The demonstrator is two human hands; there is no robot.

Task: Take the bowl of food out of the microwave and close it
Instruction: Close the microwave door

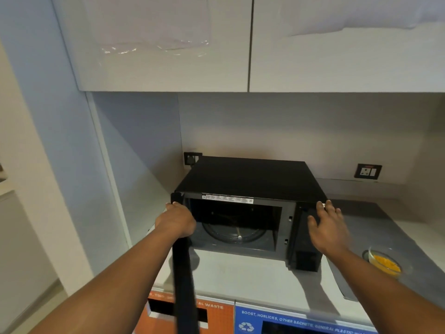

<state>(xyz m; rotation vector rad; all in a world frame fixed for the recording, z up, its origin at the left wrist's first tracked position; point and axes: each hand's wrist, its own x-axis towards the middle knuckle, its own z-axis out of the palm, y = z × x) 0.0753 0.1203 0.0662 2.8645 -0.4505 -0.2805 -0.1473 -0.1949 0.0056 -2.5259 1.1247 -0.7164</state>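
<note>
Head view: bowl point(382, 261) already out, right of the spread, empty right hand point(328, 225); left hand point(177, 220) grips the open door point(183, 273); closing remains.

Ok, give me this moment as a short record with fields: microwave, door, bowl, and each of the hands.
microwave: black, on the counter, cavity empty, glass turntable bare
door: swung open toward the camera, on the left
bowl of food: glass, yellow food, on the counter right of the microwave
left hand: gripping the door's top edge
right hand: open, flat against the control panel side
task stage: bowl out, door not yet shut
</note>
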